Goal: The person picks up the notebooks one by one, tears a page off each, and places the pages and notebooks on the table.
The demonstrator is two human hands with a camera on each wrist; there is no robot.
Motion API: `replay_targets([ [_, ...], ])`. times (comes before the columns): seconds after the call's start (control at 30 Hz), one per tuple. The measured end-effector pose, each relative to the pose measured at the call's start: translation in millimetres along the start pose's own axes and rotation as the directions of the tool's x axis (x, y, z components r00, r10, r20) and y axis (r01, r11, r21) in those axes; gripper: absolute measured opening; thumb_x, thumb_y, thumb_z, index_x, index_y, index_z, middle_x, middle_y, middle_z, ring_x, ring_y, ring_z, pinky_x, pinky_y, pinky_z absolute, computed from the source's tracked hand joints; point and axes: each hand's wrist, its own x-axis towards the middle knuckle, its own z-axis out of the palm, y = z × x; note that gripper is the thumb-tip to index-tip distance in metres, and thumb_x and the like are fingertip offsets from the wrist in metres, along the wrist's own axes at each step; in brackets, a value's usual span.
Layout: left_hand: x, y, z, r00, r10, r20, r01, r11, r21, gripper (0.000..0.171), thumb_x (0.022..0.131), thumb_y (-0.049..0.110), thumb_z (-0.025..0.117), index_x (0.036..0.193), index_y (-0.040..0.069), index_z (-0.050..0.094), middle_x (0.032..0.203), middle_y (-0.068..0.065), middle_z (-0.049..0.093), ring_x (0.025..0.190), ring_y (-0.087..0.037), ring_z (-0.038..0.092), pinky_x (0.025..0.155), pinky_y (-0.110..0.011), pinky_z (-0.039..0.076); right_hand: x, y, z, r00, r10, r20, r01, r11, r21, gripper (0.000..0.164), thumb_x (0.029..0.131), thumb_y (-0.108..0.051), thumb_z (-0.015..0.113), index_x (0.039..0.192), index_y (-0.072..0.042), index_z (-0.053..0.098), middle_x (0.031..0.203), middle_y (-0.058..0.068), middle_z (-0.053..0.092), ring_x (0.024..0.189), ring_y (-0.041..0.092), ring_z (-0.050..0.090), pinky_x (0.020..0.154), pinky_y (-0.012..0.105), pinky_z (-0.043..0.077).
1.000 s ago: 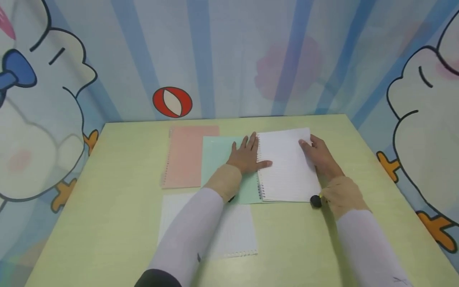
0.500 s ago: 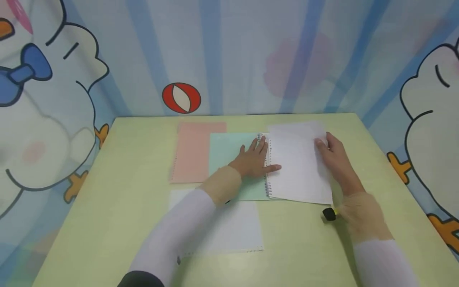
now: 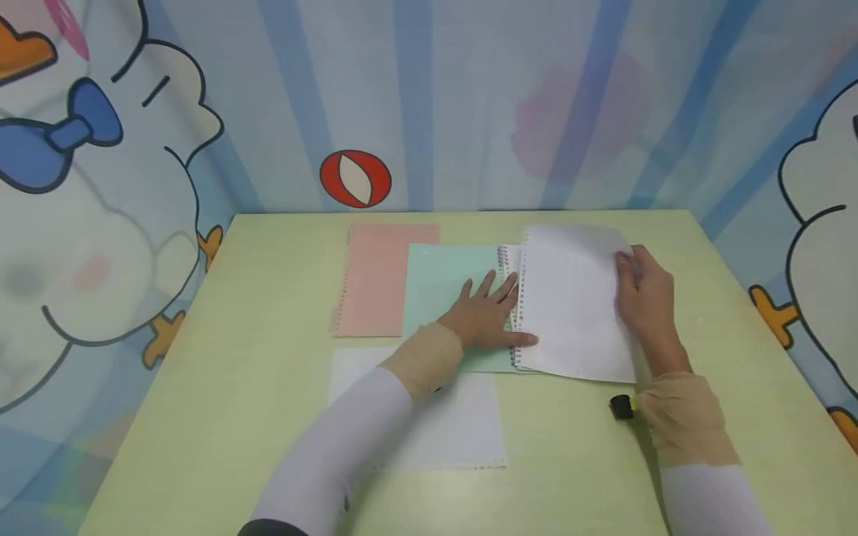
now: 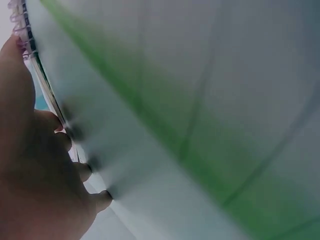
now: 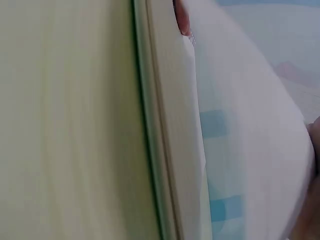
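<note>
A spiral notebook with a mint-green cover lies open on the table. My right hand pinches the right edge of a white sheet. The sheet's holed left edge stands apart from the spiral at the top; near the bottom it lies close to it. My left hand rests spread over the cover and spiral, thumb on the sheet's left edge. In the left wrist view, its fingertips touch a pale surface beside the coil. The right wrist view has the sheet bowed up off the notebook's pages.
A pink spiral notebook lies at the back left, its right side beside the green cover. Another white sheet with a torn holed edge lies in front, partly under the left forearm. A printed backdrop stands behind the table.
My right hand has pulled the white sheet up and away from the spiral, exposing a strip of the page beneath. The left hand has stayed on the notebook. The head view has shifted slightly.
</note>
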Motion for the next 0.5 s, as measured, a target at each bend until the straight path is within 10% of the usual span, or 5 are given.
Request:
replay_targets([
  [0.5, 0.8, -3.4, 4.4, 1.000, 0.016, -0.013, -0.016, 1.000, -0.007, 0.106, 0.089, 0.088, 0.028, 0.165, 0.018, 0.004, 0.172, 0.000, -0.006, 0.154, -0.033, -0.009, 0.123, -0.062, 0.006, -0.7, 6.0, -19.3, 0.993, 0.066, 0.095, -0.064, 0.998, -0.027, 0.041, 0.110, -0.024, 0.045, 0.131, 0.008, 0.057, 0.134, 0.037, 0.057, 0.130, 0.052, 0.048, 0.109, 0.065, 0.036],
])
